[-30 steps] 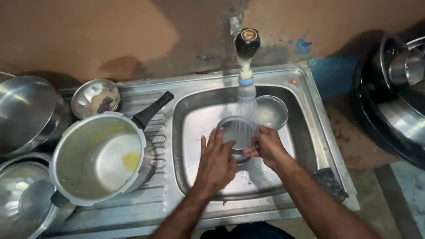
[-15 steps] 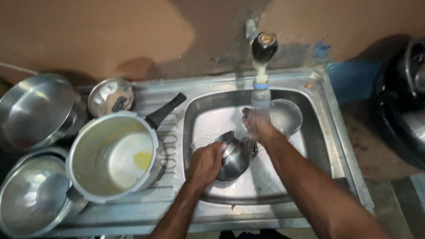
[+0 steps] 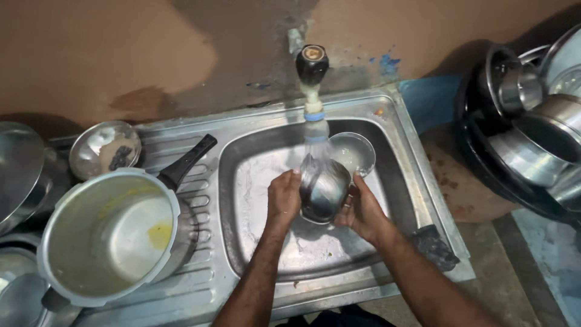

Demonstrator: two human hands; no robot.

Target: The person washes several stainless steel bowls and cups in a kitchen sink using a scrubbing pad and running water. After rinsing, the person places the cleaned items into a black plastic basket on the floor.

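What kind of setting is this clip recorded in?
Most likely a home kitchen's dishwashing corner: a steel sink under a running tap, both hands rinsing a small steel pot, and a used pressure cooker on the drainboard.

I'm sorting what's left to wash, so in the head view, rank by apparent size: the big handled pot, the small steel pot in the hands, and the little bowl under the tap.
1. big handled pot
2. small steel pot
3. little bowl, which lies farther off, so this is less sure
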